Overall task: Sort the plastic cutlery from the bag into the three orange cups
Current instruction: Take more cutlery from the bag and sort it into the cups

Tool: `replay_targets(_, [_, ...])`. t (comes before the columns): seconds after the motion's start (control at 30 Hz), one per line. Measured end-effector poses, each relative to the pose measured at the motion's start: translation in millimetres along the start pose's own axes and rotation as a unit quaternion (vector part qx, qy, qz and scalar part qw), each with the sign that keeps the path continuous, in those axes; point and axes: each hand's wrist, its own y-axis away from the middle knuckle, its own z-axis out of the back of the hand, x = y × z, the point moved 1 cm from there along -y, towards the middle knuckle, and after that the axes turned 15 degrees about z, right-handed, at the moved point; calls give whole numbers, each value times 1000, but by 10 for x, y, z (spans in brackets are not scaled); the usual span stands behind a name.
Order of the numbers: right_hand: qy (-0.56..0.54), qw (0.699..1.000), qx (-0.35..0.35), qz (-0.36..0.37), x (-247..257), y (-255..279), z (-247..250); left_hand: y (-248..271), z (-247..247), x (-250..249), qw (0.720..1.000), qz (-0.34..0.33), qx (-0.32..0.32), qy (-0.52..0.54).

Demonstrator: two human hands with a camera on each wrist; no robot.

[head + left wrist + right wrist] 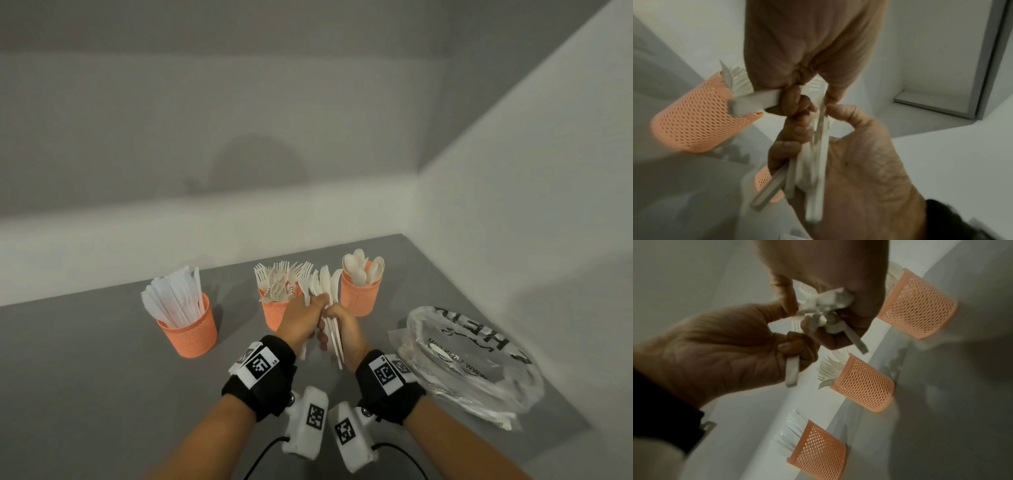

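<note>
I see both hands raised together over the grey table, in front of the middle cup. My right hand is wrapped round a bundle of white cutlery, handles down. My left hand is closed on a single handle at the bundle's left side; blur hides what type of piece it is.

Three orange cups stand in a row near the table's far edge, below the wall:
- left cup: knives, well apart from the others;
- middle cup: forks, partly behind my hands;
- right cup: spoons.

The plastic bag lies flattened by the table's right edge. Open table surface runs from the left cup forward.
</note>
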Motion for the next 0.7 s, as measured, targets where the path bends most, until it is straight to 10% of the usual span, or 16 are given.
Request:
replay_targets(0.37, [33,999,-10,4,-78,-85,89,-130,194,-205,983,-77,-102,132])
replay_targets(0.7, [140,989,-10,50,-62,-126,-18,-162,58,28,983,-107,-150,19])
